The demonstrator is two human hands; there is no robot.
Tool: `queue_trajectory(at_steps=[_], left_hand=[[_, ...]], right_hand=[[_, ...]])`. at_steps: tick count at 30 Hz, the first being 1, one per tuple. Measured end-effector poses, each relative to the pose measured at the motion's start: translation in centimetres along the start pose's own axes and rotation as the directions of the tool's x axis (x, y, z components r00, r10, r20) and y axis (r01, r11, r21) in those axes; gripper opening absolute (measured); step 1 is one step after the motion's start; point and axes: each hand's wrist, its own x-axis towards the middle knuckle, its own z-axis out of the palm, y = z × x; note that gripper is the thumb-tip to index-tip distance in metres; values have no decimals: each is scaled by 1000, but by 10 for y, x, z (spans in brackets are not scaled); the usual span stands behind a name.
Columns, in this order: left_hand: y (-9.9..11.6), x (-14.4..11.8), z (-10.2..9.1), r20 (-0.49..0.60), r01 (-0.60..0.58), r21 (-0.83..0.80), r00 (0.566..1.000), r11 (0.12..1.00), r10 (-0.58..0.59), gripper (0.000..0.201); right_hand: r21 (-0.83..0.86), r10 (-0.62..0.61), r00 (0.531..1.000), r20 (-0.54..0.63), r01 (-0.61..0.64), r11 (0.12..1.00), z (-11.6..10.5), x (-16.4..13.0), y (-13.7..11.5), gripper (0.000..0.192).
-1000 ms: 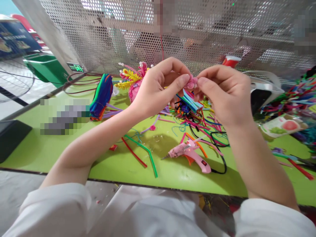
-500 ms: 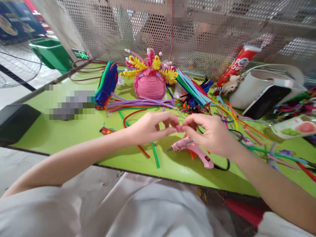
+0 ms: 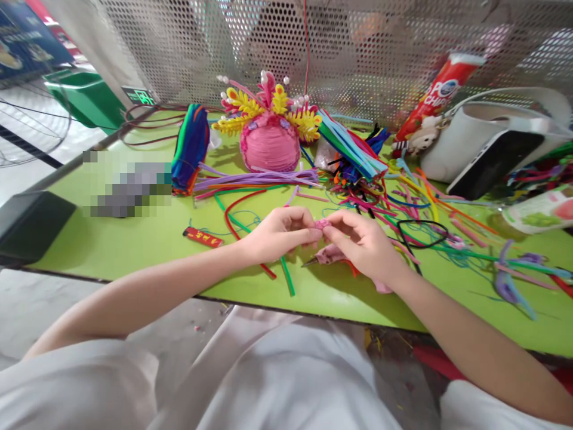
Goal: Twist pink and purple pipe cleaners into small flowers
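Observation:
Between my two hands is a small curled piece of pink pipe cleaner [image 3: 322, 224], its exact shape partly hidden by the fingers. My left hand [image 3: 286, 234] pinches it from the left with thumb and fingertips. From the right, my right hand [image 3: 364, 242] grips it the same way. Just beneath my right hand lies a pink hot glue gun [image 3: 330, 254], its nozzle pointing left and its body mostly covered. Green [image 3: 287, 276] and red [image 3: 267, 270] pipe cleaners lie on the table under my left hand.
At the back stands a pink wrapped headdress [image 3: 271, 146] with yellow leaves and pearls. Pipe cleaner bundles [image 3: 192, 149] flank it. A red chip tube [image 3: 441, 92], a white bag [image 3: 470, 128] with a phone [image 3: 495, 164] and a bottle [image 3: 539, 210] occupy the right. A black box [image 3: 33, 227] sits left.
Both hands have come slightly nearer to me, still pinching the pink piece. My right hand now covers most of the glue gun. The view has shifted a little.

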Motion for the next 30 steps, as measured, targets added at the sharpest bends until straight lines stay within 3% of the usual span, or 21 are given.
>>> queue_trajectory(at_steps=[2,7,14,22,30], left_hand=[[1,-1,-1,24,0,-22,1000,1000,1,29],[2,-1,-1,16,-21,-25,1000,999,21,38],[6,-2,0,-85,29,-129,996,991,-40,39],[5,-3,1,-9,67,-259,997,964,-72,41],[5,-6,3,-37,17,-172,999,985,-24,44]], right_hand=[[82,42,999,-4,-42,996,1,-1,-1,24],[38,37,999,0,-37,999,1,-2,-1,24],[345,162,985,56,-171,923,2,-2,1,24],[267,58,997,48,-68,961,5,-3,-2,19],[151,8,1000,7,-9,989,8,-5,-4,19]])
